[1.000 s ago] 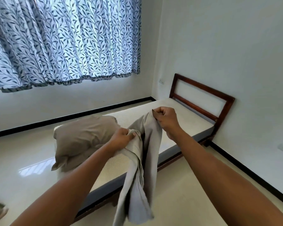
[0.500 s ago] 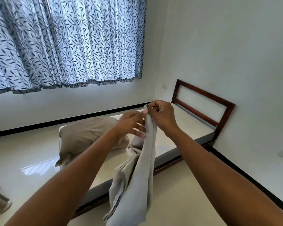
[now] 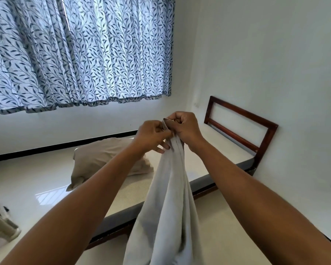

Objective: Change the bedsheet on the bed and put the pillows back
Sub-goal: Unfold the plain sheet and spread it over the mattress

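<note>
A light grey bedsheet hangs bunched in front of me, over the near edge of the bed. My right hand grips its top edge in a fist. My left hand pinches the same edge right beside it, thumb and forefinger on the cloth. The bare cream mattress lies on a dark wooden bed frame with a slatted headboard against the right wall. A beige pillow sits on the mattress's left end.
A white wall runs along the right side of the bed. Blue leaf-patterned curtains hang over the window at the back. Glossy pale floor spreads to the left and in front. A white object sits at the lower left.
Both hands have risen with the sheet. My left hand let go of the lower bunch and moved up beside the right hand to pinch the top edge.
</note>
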